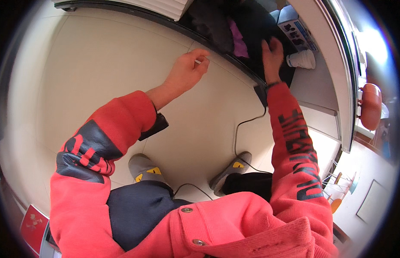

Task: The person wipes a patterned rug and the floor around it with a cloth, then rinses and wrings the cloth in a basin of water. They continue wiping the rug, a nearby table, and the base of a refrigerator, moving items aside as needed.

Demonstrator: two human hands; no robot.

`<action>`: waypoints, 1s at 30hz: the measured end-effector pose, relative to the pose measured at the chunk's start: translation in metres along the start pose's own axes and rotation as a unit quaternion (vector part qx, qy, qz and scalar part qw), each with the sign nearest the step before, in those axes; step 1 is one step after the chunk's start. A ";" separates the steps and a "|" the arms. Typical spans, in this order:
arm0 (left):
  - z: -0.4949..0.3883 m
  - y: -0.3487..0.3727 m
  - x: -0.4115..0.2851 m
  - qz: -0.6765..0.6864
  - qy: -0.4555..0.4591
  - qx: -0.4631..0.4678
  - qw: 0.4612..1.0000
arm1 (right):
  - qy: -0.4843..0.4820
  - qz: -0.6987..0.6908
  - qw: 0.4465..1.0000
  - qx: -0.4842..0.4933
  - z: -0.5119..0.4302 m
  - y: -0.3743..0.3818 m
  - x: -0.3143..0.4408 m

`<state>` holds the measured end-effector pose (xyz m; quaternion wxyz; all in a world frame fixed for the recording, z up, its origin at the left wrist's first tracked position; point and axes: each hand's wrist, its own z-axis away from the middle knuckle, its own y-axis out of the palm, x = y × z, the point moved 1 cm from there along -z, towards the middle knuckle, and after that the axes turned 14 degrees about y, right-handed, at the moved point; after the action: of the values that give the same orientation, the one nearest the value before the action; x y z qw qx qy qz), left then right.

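Note:
My left hand (190, 69) is over the pale tiled floor (100, 64), its fingers curled loosely. Something small and white shows between thumb and fingers; I cannot tell whether it is an object or the floor behind. My right hand (272, 56), slightly blurred, reaches over a dark, low storage space, thumb and fingers apart, with nothing seen in it. Beside it lie a purple cloth (238, 40) and dark, soft-looking material (209, 22). Just right of that hand are a white paper cup (301, 59) on its side and a printed box (295, 29).
A black cable (236, 135) runs from a dark box at my right wrist past my slippered foot (232, 169). Another dark box (154, 126) hangs at my left wrist. A white cabinet edge (335, 42) curves along the right. A red-brown rounded object (370, 106) lies beyond it.

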<state>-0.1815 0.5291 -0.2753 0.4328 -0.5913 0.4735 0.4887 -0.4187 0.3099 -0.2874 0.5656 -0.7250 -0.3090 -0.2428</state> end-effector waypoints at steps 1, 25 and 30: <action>0.002 0.000 0.000 0.004 0.000 0.007 1.000 | -0.059 0.010 0.998 0.003 -0.003 0.020 0.026; 0.024 0.009 -0.003 -0.055 0.068 -0.027 0.996 | -0.570 0.232 0.769 0.174 0.123 0.129 0.161; 0.021 -0.003 -0.009 0.008 0.011 -0.091 0.996 | -0.633 0.335 0.685 0.128 0.101 0.152 0.177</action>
<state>-0.1826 0.5516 -0.2695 0.3679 -0.6295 0.4372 0.5265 -0.1867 0.4131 -0.2897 0.3663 -0.6819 -0.3581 0.5221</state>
